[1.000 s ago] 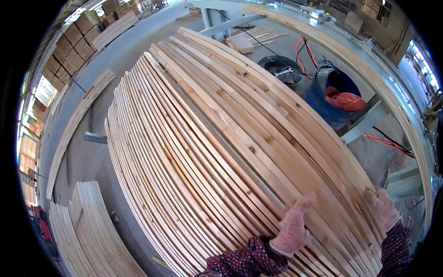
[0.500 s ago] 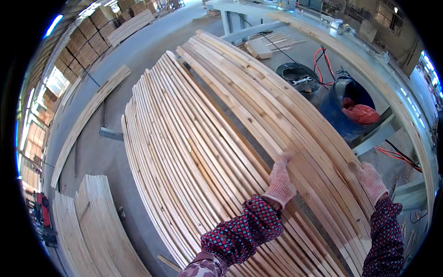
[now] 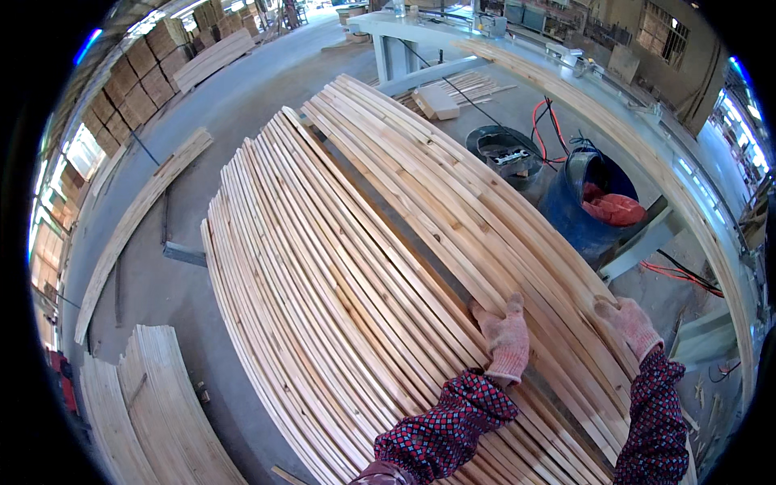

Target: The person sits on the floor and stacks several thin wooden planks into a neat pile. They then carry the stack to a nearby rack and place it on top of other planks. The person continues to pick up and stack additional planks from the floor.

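Closing in from both edges

Right of narrow strips [image 3: 323,283], the left hand [image 3: 505,339] pinches the inner edge of flat boards [image 3: 453,194]; the right hand [image 3: 634,327] grips their outer edge. Nearer each other than half a second ago, both bracket the boards.

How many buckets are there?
2: a round dark bucket, right of the long pale wooden planks, and a round blue bucket, nearer, on its right. Others may be hidden.
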Demonstrator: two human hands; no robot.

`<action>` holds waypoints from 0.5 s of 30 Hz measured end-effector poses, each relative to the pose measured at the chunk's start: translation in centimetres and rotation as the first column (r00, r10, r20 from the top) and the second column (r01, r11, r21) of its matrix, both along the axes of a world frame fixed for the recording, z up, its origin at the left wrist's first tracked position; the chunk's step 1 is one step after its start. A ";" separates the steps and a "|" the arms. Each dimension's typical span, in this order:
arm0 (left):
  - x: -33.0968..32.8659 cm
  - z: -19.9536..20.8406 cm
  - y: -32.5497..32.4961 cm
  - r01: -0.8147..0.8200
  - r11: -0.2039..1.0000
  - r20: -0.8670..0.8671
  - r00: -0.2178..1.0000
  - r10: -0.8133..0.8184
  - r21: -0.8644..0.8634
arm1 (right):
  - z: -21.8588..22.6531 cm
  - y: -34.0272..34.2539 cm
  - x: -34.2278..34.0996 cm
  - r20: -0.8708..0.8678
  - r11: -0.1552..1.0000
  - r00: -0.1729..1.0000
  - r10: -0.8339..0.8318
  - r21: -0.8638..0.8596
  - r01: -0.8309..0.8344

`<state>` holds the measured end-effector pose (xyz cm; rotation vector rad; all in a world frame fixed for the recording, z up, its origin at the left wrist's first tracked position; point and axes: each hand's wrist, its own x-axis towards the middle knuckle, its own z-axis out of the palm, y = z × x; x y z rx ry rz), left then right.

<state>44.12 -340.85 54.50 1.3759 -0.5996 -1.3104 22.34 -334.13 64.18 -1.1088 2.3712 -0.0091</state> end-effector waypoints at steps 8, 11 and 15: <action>2.4 0.2 -1.1 -0.010 1.000 -0.159 0.987 0.008 -0.017 | 1.0 -2.1 3.5 -0.149 1.000 0.989 0.015 0.004 -0.015; 3.6 -0.1 -3.9 0.010 0.999 -0.088 0.996 -0.006 0.039 | 0.8 -4.3 4.6 -0.142 0.999 0.989 0.034 -0.017 -0.037; 3.5 -0.5 -4.8 -0.049 0.999 -0.029 0.998 0.049 -0.001 | 0.8 -5.3 5.1 -0.115 0.997 0.993 0.033 -0.067 -0.041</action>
